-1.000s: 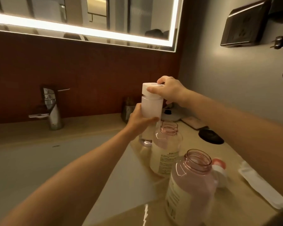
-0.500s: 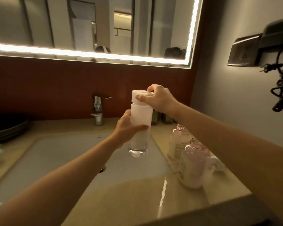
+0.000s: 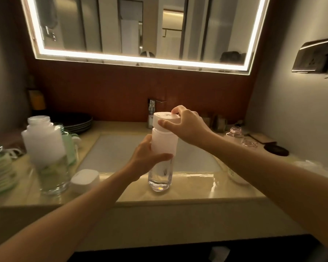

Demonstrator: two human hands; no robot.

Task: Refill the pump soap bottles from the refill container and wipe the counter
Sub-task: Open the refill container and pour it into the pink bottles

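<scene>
A tall frosted white bottle (image 3: 162, 167) with a clear base stands on the counter's front strip (image 3: 193, 191), in front of the sink. My left hand (image 3: 147, 157) wraps its middle. My right hand (image 3: 187, 125) pinches the white cap (image 3: 164, 120) on its top. A second white bottle (image 3: 43, 140) with an uncapped threaded neck stands at the left, and a loose white cap (image 3: 85, 180) lies beside it. Two clear pinkish bottles (image 3: 235, 133) sit at the right, partly hidden behind my right forearm.
The white sink basin (image 3: 117, 154) and chrome tap (image 3: 151, 112) lie behind the held bottle. Dark stacked plates (image 3: 78, 121) sit at the back left, pale green items (image 3: 0, 167) at the far left. A black dish (image 3: 276, 149) and white cloth (image 3: 316, 169) rest at the right.
Both hands have carried the frosted bottle left from beside the pink bottles, over the sink, and down onto the counter's front strip. The view has swung left, showing the left-side items.
</scene>
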